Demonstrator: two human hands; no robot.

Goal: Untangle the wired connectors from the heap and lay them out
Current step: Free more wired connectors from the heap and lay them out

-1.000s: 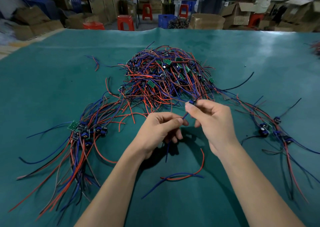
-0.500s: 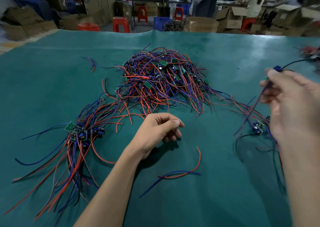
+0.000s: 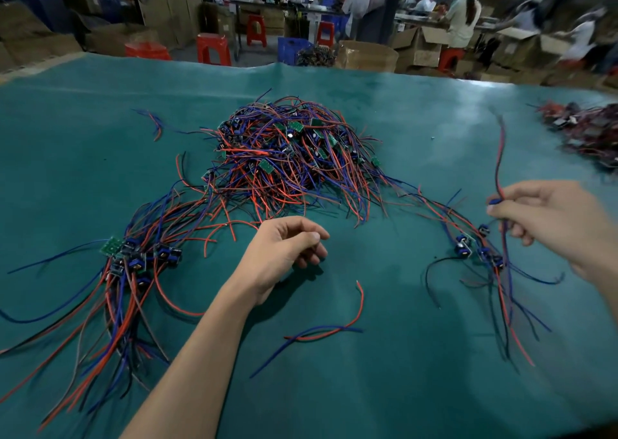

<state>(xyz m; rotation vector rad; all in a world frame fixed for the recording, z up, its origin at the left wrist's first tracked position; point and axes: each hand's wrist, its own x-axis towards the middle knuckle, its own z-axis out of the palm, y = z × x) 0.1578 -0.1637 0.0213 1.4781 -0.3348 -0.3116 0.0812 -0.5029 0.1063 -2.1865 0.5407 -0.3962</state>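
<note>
Teal matting covers a wide counter in a busy workshop, where a person sorts wired connectors by hand. At right of the central heap, the right hand pinches a small blue connector between thumb and forefinger, its red and dark wires trailing both up toward the far edge and down past the wrist. The left hand, just in front of the heap, hovers over the counter with fingers loosely curled, holding nothing. Below the right hand, a short row of laid-out connectors rests on the matting, wires fanned toward the near edge. Between the two hands, nearer the viewer than the heap, lie a loose red wire and a blue wire, crossing each other. To the left of the heap, a larger sorted bundle of blue connectors and a green circuit board sits with its long red, blue and black leads swept toward the near left corner. The heap itself is a dense tangle of red, blue and purple wire studded with small green boards. Far right of it, a second, blurred pile lies at the counter's edge. Beyond the heap stand cardboard boxes, red stools and seated workers.
</note>
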